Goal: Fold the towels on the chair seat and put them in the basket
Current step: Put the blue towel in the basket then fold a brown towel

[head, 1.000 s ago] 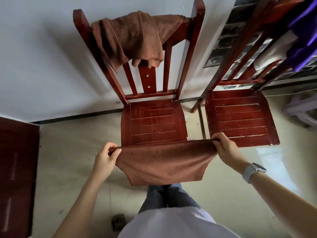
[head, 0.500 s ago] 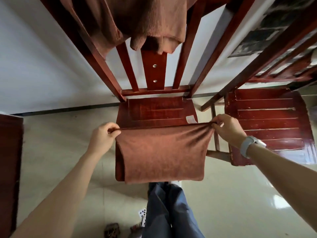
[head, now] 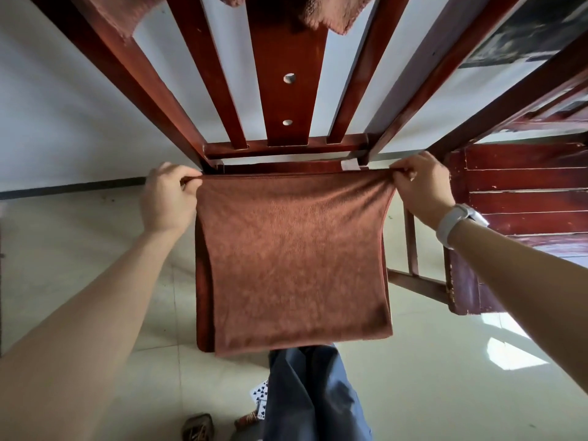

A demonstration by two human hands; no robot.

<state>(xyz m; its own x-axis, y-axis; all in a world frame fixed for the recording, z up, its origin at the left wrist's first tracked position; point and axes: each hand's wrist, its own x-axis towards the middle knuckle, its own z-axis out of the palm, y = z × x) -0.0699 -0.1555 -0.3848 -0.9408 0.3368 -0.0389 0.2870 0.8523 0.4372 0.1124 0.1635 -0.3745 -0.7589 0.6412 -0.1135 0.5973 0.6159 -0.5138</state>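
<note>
A brown towel [head: 296,262], folded double, lies spread over the seat of the red wooden chair [head: 286,168] and covers nearly all of it. My left hand [head: 168,198] pinches the towel's far left corner near the chair back. My right hand [head: 420,189], with a white watch on the wrist, pinches the far right corner. The far edge is stretched straight between both hands. A white label [head: 349,164] shows at the far right corner. No basket is in view.
Another brown towel [head: 324,14] hangs over the chair back at the top. A second red chair [head: 521,198] stands close on the right. Playing cards [head: 261,396] and a sandal [head: 197,428] lie on the tiled floor by my legs.
Both hands carried the stretched towel forward from the seat's front edge to the chair back, laying it flat over the seat. My head has come closer to the chair.
</note>
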